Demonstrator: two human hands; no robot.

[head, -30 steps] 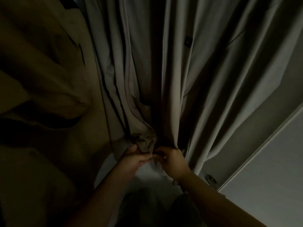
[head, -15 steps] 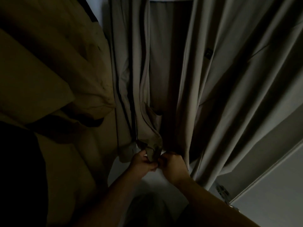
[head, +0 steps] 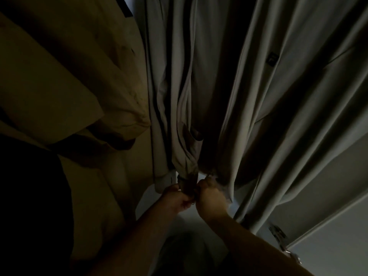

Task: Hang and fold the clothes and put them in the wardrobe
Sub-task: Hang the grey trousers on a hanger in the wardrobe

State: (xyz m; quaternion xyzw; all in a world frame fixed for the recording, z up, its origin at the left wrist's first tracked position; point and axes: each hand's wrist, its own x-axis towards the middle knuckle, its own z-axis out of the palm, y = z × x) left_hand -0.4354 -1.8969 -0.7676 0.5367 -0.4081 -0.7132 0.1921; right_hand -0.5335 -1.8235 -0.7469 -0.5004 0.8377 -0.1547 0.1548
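Grey garment [head: 249, 92] hanging, hem bunched low; tan garment [head: 69, 76] beside, apparently hanging.

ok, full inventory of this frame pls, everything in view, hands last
grey garment: one or more, folds hide the count; grey; hangs centre to right, with a small dark label on it
tan garment: one, tan, hangs left
dark cloth: one, black, lower left edge; too dark to identify
hinge: one, metal, lower right
wardrobe door: one, pale grey, lower right
left hand: grips the grey garment's bunched hem
right hand: grips the hem right beside it
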